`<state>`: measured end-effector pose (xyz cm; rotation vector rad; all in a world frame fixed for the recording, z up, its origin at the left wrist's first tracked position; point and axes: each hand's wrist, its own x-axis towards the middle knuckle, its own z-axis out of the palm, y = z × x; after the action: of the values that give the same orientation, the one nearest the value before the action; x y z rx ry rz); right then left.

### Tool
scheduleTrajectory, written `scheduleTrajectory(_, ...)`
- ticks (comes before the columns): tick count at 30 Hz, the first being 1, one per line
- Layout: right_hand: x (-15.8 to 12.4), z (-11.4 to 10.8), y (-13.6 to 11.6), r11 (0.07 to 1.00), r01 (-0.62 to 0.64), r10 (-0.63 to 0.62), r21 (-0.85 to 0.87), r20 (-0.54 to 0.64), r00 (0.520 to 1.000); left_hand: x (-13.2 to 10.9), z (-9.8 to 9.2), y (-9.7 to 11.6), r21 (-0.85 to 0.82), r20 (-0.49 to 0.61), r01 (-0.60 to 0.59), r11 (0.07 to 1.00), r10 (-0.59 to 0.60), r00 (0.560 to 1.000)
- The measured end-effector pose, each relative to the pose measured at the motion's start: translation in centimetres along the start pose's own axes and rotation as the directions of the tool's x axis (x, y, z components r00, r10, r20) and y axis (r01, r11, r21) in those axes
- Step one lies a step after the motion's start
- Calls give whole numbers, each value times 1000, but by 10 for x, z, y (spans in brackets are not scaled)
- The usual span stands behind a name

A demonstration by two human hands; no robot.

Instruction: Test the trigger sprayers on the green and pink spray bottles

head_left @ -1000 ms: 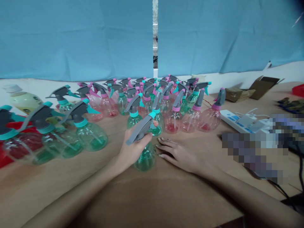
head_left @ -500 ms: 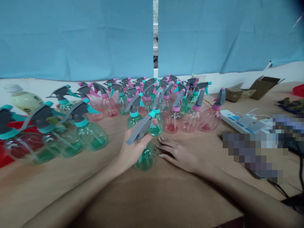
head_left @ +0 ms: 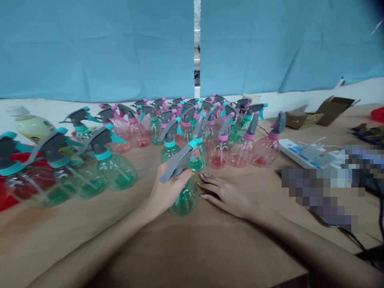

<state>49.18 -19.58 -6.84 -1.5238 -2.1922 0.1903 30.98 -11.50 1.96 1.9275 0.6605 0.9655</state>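
My left hand (head_left: pixel 172 186) is closed around the neck of a green spray bottle (head_left: pixel 183 200), just below its grey trigger head with a turquoise nozzle. The bottle is upright on the wooden table, and the hand hides its collar. Flat on the tabletop just right of it lies my right hand (head_left: pixel 226 194), fingers stretched out and holding nothing. Right behind the held bottle stand two more green bottles, one of them a turquoise-collared bottle (head_left: pixel 197 160). A pink spray bottle (head_left: pixel 219 154) is beyond my right fingertips.
Several pink and green spray bottles crowd the back of the table (head_left: pixel 192 252). At left stand green bottles (head_left: pixel 117 172), a red object (head_left: pixel 7 196) and a white-capped bottle (head_left: pixel 33 124). To the right are a power strip (head_left: pixel 295 154), cables and an open cardboard box (head_left: pixel 334 112).
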Motion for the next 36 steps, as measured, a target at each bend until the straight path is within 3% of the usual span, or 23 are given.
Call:
scheduleTrajectory(29, -1, 4, 3, 1000, 8, -8, 1, -9, 1000, 5, -2, 12, 105, 18, -14, 994, 12, 1000)
scheduleTrajectory(36, -1, 3, 3, 1000, 5, -4, 11, -14, 1000, 5, -2, 11, 60, -2, -45, 997, 45, 999)
